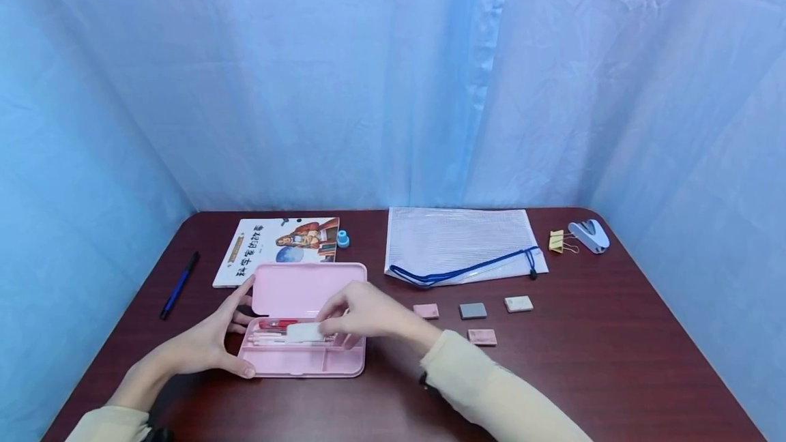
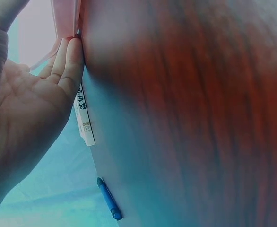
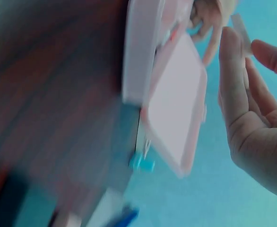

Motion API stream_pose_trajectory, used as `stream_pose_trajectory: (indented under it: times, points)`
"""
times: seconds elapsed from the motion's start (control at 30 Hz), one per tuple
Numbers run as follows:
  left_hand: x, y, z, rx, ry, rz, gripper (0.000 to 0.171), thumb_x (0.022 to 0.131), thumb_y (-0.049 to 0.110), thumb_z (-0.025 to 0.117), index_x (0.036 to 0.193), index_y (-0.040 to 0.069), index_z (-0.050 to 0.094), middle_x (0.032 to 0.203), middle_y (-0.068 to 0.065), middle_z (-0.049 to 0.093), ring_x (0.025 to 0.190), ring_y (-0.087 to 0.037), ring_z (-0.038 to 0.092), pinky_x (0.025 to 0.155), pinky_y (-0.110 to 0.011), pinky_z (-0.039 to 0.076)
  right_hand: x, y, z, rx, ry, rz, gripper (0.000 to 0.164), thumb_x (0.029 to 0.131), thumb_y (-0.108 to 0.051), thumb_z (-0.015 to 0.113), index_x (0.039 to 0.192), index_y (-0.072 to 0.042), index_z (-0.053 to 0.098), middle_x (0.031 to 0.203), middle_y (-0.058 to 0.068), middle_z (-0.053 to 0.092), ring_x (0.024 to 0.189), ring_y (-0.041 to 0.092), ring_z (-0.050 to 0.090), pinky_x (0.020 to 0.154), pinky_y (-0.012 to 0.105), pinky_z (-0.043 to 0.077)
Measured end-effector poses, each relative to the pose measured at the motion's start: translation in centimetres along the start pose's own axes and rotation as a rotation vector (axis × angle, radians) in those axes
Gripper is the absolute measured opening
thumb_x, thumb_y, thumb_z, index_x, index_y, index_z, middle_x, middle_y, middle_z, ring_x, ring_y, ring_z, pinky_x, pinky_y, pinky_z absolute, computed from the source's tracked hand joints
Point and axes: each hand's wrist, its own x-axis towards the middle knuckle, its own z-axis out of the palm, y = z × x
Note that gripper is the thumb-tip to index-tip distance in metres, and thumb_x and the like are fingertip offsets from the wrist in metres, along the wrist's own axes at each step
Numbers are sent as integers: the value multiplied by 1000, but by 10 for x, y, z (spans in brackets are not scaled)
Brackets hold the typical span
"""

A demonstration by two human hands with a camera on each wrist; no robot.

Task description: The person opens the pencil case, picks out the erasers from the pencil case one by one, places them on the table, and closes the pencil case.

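A pink pencil case (image 1: 276, 361) lies with its lid (image 1: 301, 288) raised on the dark wooden table. Inside its rear compartment are a red pen (image 1: 276, 324) and several pale pens; the divided front compartment shows bare pink plastic. My right hand (image 1: 362, 312) pinches a flat white eraser (image 1: 303, 332) between thumb and fingers, over the rear compartment. At the case's left side, my left hand (image 1: 205, 343) is spread, its thumb at the front corner and its fairly straight fingers (image 2: 73, 61) against the side near the hinge.
Right of the case lie two pink erasers (image 1: 482, 337), a grey eraser (image 1: 473, 310) and a white eraser (image 1: 518, 303). Behind are a book (image 1: 264, 244), a small blue object (image 1: 342, 239), a mesh pouch (image 1: 460, 237), a yellow binder clip (image 1: 556, 241) and a stapler (image 1: 589, 235). A blue pen (image 1: 179, 286) lies left.
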Motion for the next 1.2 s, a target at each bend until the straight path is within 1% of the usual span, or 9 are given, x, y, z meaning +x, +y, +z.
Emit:
stream_pose_trajectory:
  times: [0.13, 0.33, 0.4, 0.53, 0.6, 0.7, 0.83, 0.93, 1.2]
  points:
    - [0, -3, 0, 6, 6, 7, 137, 70, 20, 95, 163, 15, -5, 140, -20, 35, 113, -26, 58, 92, -28, 51, -22, 8, -28, 46, 10, 13, 12, 91, -13, 75, 100, -5, 78, 88, 19, 73, 65, 21, 71, 59, 38, 60]
    - [-1, -6, 0, 2, 5, -4, 136, 70, 20, 94, 164, 17, -5, 140, -20, 34, 113, -22, 58, 93, -28, 50, -63, 25, -71, 94, 65, 35, 21, 94, -15, 72, 110, 0, 75, 87, 21, 72, 68, 24, 71, 66, 47, 60]
    - [-1, -6, 0, 8, 5, 1, 136, 71, 20, 94, 163, 16, -5, 140, -20, 34, 113, -22, 58, 93, -28, 51, -78, 33, -85, 85, 86, 35, 23, 94, -15, 72, 111, 0, 74, 87, 21, 71, 69, 25, 70, 64, 45, 61]
    - [-1, -5, 1, 17, 10, -4, 136, 70, 21, 94, 163, 15, -4, 139, -19, 35, 113, -22, 57, 93, -28, 51, -106, 48, -113, 26, 117, 58, 23, 96, -19, 71, 113, -3, 74, 84, 19, 70, 66, 26, 66, 55, 35, 56]
    - [-1, -5, 1, 19, 10, -3, 136, 70, 22, 94, 163, 14, -5, 139, -20, 35, 113, -22, 57, 93, -28, 50, -120, 57, -126, -18, 131, 73, 24, 97, -22, 71, 114, -5, 74, 83, 17, 70, 65, 26, 65, 51, 34, 53]
    - [-2, -4, 2, 13, 9, -28, 136, 71, 24, 94, 163, 17, -5, 140, -18, 35, 113, -22, 57, 94, -28, 50, -140, 74, -144, -60, 150, 92, 25, 98, -24, 70, 114, -5, 73, 81, 16, 70, 65, 26, 66, 50, 35, 53]
    - [-2, -3, 2, 14, 8, -48, 135, 71, 26, 94, 164, 19, -5, 141, -17, 34, 114, -22, 56, 93, -28, 50, -166, 96, -163, -71, 170, 129, 25, 98, -22, 69, 113, -3, 73, 84, 20, 70, 66, 26, 67, 52, 35, 55]
    - [-1, -3, 2, 17, 8, -39, 135, 71, 25, 94, 163, 18, -5, 141, -18, 34, 113, -24, 56, 93, -28, 50, -183, 110, -175, -57, 177, 169, 26, 98, -21, 69, 114, 0, 72, 88, 23, 69, 69, 28, 68, 54, 36, 56]
    - [0, -3, 1, 17, 6, -17, 136, 70, 23, 94, 164, 17, -5, 141, -19, 35, 113, -25, 57, 92, -27, 50, -217, 135, -194, -11, 164, 275, 30, 99, -21, 67, 117, 3, 70, 88, 19, 71, 73, 24, 68, 59, 37, 58]
